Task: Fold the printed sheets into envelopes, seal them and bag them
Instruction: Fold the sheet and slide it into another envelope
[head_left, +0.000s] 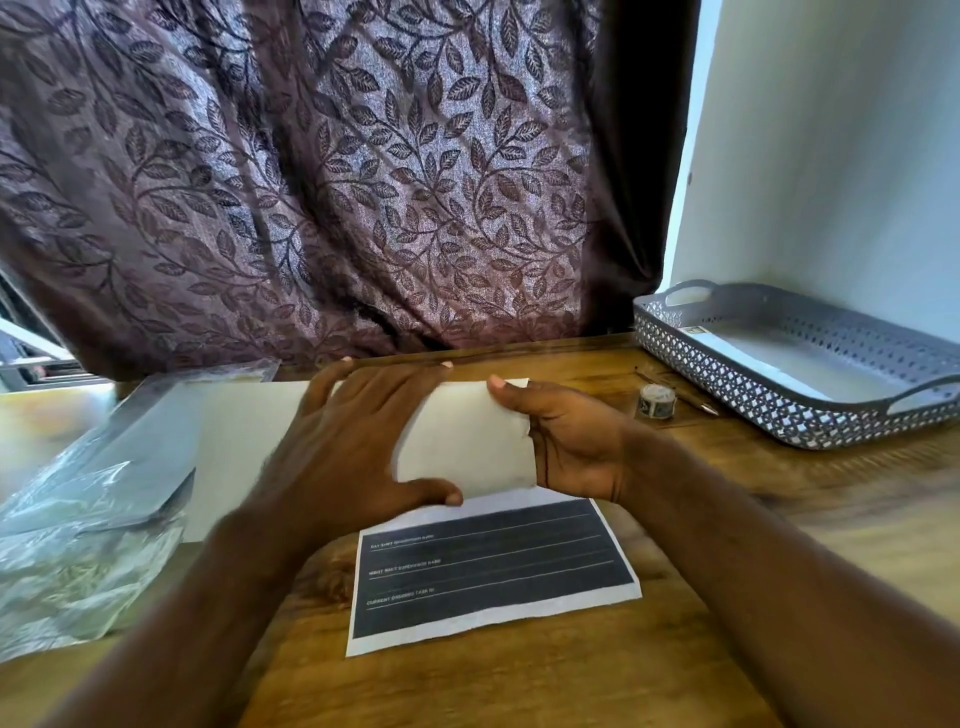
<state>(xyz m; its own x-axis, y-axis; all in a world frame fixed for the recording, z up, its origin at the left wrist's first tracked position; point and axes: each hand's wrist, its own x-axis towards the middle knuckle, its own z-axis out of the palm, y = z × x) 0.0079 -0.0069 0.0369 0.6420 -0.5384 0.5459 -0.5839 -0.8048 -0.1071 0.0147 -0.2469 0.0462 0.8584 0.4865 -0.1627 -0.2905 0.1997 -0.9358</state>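
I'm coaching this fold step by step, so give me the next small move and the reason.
Probably press the white flap flat and crease the fold. It looks bowed above the sheet's dark panel, with the right hand pinching its right edge, thumb on top, and the left hand spread across it, so the fold seems unset.

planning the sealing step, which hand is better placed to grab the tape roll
Right. The tape roll lies on the table just beyond the right hand, while the left hand presses the folded printed sheet flat.
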